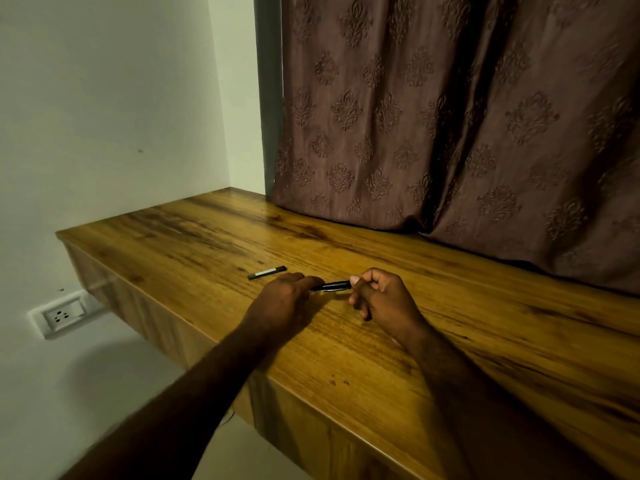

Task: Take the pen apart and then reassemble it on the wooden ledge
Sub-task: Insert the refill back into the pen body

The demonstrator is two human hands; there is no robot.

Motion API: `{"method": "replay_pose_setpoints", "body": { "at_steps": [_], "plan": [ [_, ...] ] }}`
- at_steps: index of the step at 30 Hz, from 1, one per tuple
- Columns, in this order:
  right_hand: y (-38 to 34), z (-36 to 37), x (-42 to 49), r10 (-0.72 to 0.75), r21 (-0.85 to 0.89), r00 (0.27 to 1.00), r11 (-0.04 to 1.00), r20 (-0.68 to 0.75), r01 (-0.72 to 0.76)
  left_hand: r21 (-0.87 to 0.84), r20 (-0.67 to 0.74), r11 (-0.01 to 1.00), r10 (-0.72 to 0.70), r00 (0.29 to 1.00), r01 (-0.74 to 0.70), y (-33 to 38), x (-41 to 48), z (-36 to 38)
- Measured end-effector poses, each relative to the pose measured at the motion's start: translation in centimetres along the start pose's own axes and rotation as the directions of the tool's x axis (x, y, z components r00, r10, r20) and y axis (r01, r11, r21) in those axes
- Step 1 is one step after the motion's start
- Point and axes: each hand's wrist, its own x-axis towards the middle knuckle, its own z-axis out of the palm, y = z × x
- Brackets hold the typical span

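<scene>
we hold the pen just above the ledge, near its front edge, its long axis running left to right between our hands and tilted slightly up toward the right. the left hand has its fingers closed over the pen's left end, and the right hand pinches the right end between thumb and curled fingers, so both grips are shut on it. a separate dark piece lies flat on the ledge just beyond the left hand, a little to the left, apart from the pen, its length also roughly left to right. we judge it a part already taken off, so the pen is partly dismantled. the left hand is nearer that piece. whether the next move pulls or twists along the pen's axis we cannot tell.
</scene>
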Motion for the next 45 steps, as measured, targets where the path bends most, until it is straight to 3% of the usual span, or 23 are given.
{"method": "replay_pose_setpoints", "body": {
  "at_steps": [4, 7, 10, 12, 14, 16, 18, 21, 24, 26, 28, 30, 32, 34, 36, 45],
  "plan": [
    [0.0, 0.2, 0.1, -0.012, -0.033, 1.000, 0.999, 0.014, 0.013, -0.033, 0.014, 0.999, -0.016, 1.000, 0.016, 0.3, 0.0, -0.2],
    [0.3, 0.1, 0.4, -0.025, -0.007, 0.998, 1.000, -0.059, 0.024, -0.064, -0.009, 0.996, -0.056, 0.998, 0.055, 0.7, -0.1, -0.5],
    [1.0, -0.1, 1.0, -0.098, -0.166, 0.979, 0.984, -0.178, 0.068, -0.137, -0.078, 0.982, -0.140, 0.987, 0.129, 0.9, 0.0, -0.8],
    [1.2, 0.1, 1.2, -0.144, -0.302, 0.978, 0.949, -0.149, 0.093, -0.166, -0.092, 0.975, -0.165, 0.982, 0.149, 1.0, 0.0, -0.9],
    [1.7, 0.6, 1.2, -0.159, -0.497, 0.986, 0.861, -0.053, 0.112, -0.159, -0.105, 0.976, -0.168, 0.980, 0.150, 0.9, -0.1, -0.8],
    [1.7, 1.1, 1.1, -0.109, -0.733, 0.994, 0.673, 0.033, 0.098, -0.152, -0.112, 0.976, -0.172, 0.979, 0.154, 0.9, -0.1, -0.8],
    [1.5, 1.6, 0.9, -0.059, -0.863, 0.995, 0.496, 0.082, 0.101, -0.137, -0.112, 0.978, -0.170, 0.979, 0.154, 0.8, -0.1, -0.7],
    [1.5, 2.0, 0.9, -0.097, -0.891, 0.991, 0.437, 0.092, 0.125, -0.119, -0.114, 0.983, -0.151, 0.982, 0.137, 0.9, -0.1, -0.7],
    [1.8, 2.1, 1.2, -0.156, -0.896, 0.988, 0.439, -0.007, 0.063, -0.083, -0.093, 0.986, -0.151, 0.984, 0.144, 0.9, 0.0, -0.7],
    [1.7, 2.1, 1.1, -0.162, -0.878, 0.984, 0.478, -0.074, 0.013, -0.030, -0.071, 0.989, -0.144, 0.987, 0.142, 0.7, -0.1, -0.6],
    [1.4, 1.8, 0.8, -0.179, -0.780, 0.978, 0.625, -0.108, 0.029, 0.016, -0.069, 0.991, -0.129, 0.989, 0.131, 0.4, -0.1, -0.5],
    [1.0, 1.2, 0.6, -0.162, -0.527, 0.976, 0.847, -0.147, 0.062, 0.038, -0.068, 0.991, -0.128, 0.989, 0.131, 0.3, 0.0, -0.5],
    [0.7, 0.3, 0.6, -0.089, -0.206, 0.981, 0.977, -0.173, 0.052, 0.057, -0.064, 0.990, -0.125, 0.990, 0.128, 0.3, 0.1, -0.5],
    [0.6, -0.3, 0.6, -0.029, 0.022, 0.986, 0.999, -0.164, 0.033, 0.052, -0.049, 0.990, -0.126, 0.991, 0.129, 0.5, 0.2, -0.7],
    [0.4, -0.4, 0.6, -0.007, 0.108, 0.992, 0.994, -0.124, 0.020, 0.058, -0.034, 0.990, -0.126, 0.991, 0.128, 0.6, 0.2, -0.8],
    [0.4, -0.1, 0.6, -0.033, 0.096, 0.998, 0.995, -0.054, 0.038, 0.040, -0.029, 0.995, -0.096, 0.995, 0.097, 1.4, 0.3, -1.1]
  ]
}}
